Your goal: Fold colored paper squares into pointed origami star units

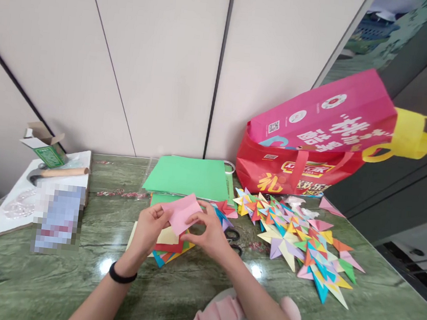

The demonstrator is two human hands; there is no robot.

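A small pink sheet of paper [181, 214] is held up in front of me between both hands. My left hand [153, 225] pinches its left edge, fingers curled in. My right hand [209, 230] grips the right edge with the index finger, while the thumb sits lower and apart from it. Below the sheet lie loose coloured papers [170, 248] in cream, red, blue and yellow, partly hidden by my hands. Green sheets [190, 175] are stacked just behind. Black-handled scissors [232, 235] lie right of my right hand, their blades hidden.
Many folded paper stars [285, 242] spread over the table's right side. Behind them stands a red gift bag [262, 170] with a pink bag [319, 115] in it. At left, a white board [2, 215] bears a wooden-handled tool [65, 172], an open green box [50, 156] and a blurred item.
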